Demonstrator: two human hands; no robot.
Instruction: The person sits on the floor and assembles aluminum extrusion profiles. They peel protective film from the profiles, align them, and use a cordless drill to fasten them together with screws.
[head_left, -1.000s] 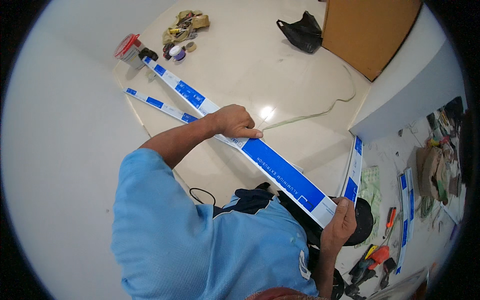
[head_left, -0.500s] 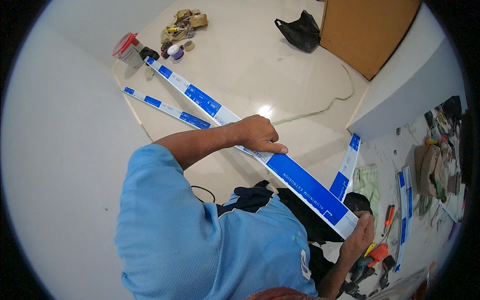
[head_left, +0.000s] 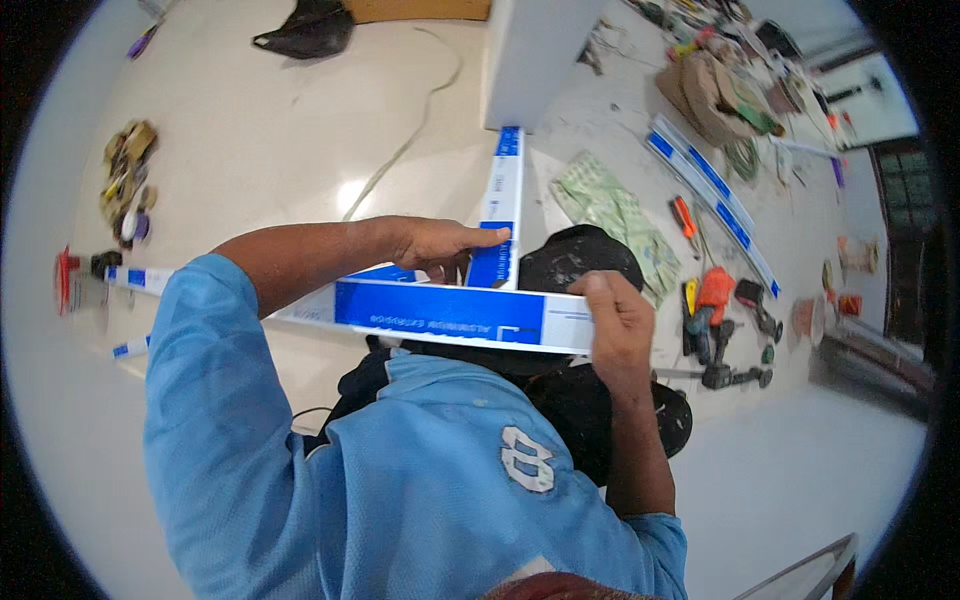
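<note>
A long white aluminium profile with blue-printed film (head_left: 440,314) lies across in front of my body. My right hand (head_left: 622,325) grips its right end, thumb along the top. Over its far edge is my left hand (head_left: 440,245), thumb stretched out to the right and apart from the bent fingers. That thumb tip overlaps a second wrapped profile (head_left: 496,190) that runs away toward the wall corner; whether they touch I cannot tell. My left forearm hides part of the long profile. A lower strip's end (head_left: 130,349) shows at the left.
Beyond my knee lies a green checked cloth (head_left: 620,220), with an orange-handled screwdriver (head_left: 684,218) and cordless power tools (head_left: 712,315) to its right. More wrapped profiles (head_left: 712,200) lie farther right. A white wall corner (head_left: 515,75) stands ahead; a red-lidded bucket (head_left: 72,282) is far left.
My view has swung to the right, and the held profile now lies nearly level across it. My left hand has shifted from the profile's top to its far edge. The right hand keeps its end.
</note>
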